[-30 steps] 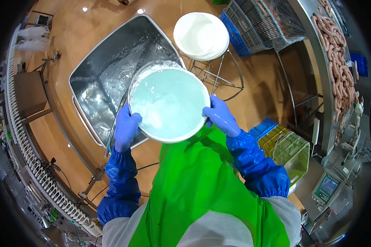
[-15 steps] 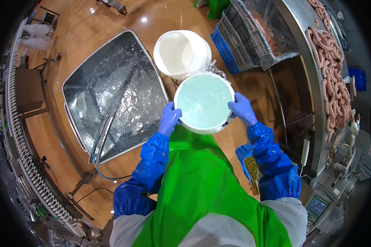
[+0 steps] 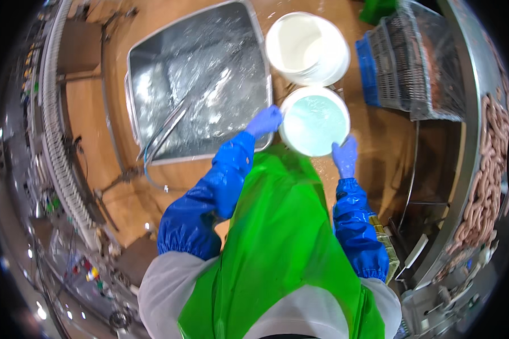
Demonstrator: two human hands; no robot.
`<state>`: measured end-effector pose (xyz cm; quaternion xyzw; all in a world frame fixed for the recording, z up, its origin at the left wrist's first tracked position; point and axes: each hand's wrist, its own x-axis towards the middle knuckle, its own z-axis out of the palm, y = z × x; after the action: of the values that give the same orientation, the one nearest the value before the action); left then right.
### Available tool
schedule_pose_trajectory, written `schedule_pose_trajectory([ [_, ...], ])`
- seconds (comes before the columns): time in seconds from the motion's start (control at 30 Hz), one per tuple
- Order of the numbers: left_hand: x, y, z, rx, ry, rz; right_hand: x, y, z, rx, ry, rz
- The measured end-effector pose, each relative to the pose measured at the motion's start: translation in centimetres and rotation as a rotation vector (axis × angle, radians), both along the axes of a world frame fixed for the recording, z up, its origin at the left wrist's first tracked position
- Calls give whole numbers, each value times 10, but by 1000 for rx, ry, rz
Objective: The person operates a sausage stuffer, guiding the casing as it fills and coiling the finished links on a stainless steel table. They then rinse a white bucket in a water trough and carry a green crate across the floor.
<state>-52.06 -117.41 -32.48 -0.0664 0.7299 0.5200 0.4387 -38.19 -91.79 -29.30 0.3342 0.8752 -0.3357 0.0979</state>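
Note:
A round white bucket (image 3: 314, 121) filled with pale, bluish-looking water is between my hands, low in front of my green apron. My left hand (image 3: 265, 122), in a purple-blue glove, is closed at the bucket's left rim. At its lower right edge, my right hand (image 3: 345, 155) grips with the thumb near the rim; its other fingers are partly hidden. Just beyond stands a second white bucket (image 3: 335, 53), with no contents showing inside. Left of the buckets is a large metal tub (image 3: 268, 73) of rippling water, with long metal bars and a blue hose at its near side.
At the right, a steel table (image 3: 470, 73) carries a heap of linked sausages (image 3: 486, 164). Stacked crates (image 3: 393, 68) lined with clear plastic stand before it, with a blue crate below. A curved conveyor (image 3: 59, 124) runs along the left. The brown floor looks wet.
The held bucket looks smaller and lower, close beside the second bucket. The whole view has shifted, so tub and buckets sit higher and further right. The water in the tub still ripples.

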Motion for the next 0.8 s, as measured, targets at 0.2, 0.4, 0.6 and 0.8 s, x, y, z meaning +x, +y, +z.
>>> schedule_pose_trajectory([
  [0.2,-46,-101,0,-126,-53,286,-72,-145,50,-705,145,364],
  [0.4,-51,-209,-76,-342,-261,656,-134,-263,-211,-568,-359,791],
  [0.6,-30,-302,-161,-158,-342,923,-153,-324,-147,-1920,-387,-83],
  [0.8,-23,-289,-96,1119,-564,1662,-141,-387,7,-973,188,646],
])
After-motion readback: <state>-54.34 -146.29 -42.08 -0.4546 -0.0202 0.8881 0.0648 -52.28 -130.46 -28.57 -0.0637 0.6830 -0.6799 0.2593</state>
